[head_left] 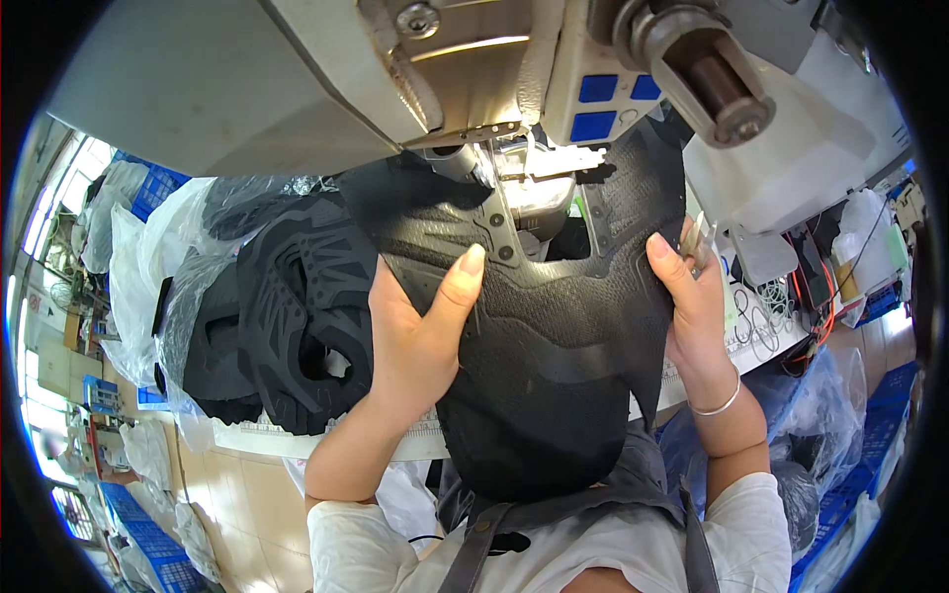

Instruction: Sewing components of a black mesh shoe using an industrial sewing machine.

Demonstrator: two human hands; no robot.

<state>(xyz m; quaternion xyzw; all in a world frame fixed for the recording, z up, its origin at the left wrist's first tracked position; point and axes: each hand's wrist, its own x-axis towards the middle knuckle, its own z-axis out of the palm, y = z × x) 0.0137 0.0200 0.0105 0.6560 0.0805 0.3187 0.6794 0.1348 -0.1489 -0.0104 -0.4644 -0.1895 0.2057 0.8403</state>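
Note:
A black shoe upper [554, 316], with shiny embossed panels and eyelet holes, is stretched between my hands in front of the sewing machine [237, 89]. My left hand [420, 336] grips its left side, thumb on top and fingers hidden beneath. On the right edge my right hand [697, 321] pinches it with the thumb on top. Small silver thread snips [698, 240] stick up from among the right hand's fingers. The upper's far part lies around the machine's lit work area [539, 198], and its rounded near end hangs over my lap.
More black uppers [297, 316] are piled on the left of the table, beside clear plastic bags [148, 277]. A thread spool or bobbin part [727, 94] juts out at upper right. Loose cords [761, 316] lie on the right. Blue crates [860, 474] stand at both sides.

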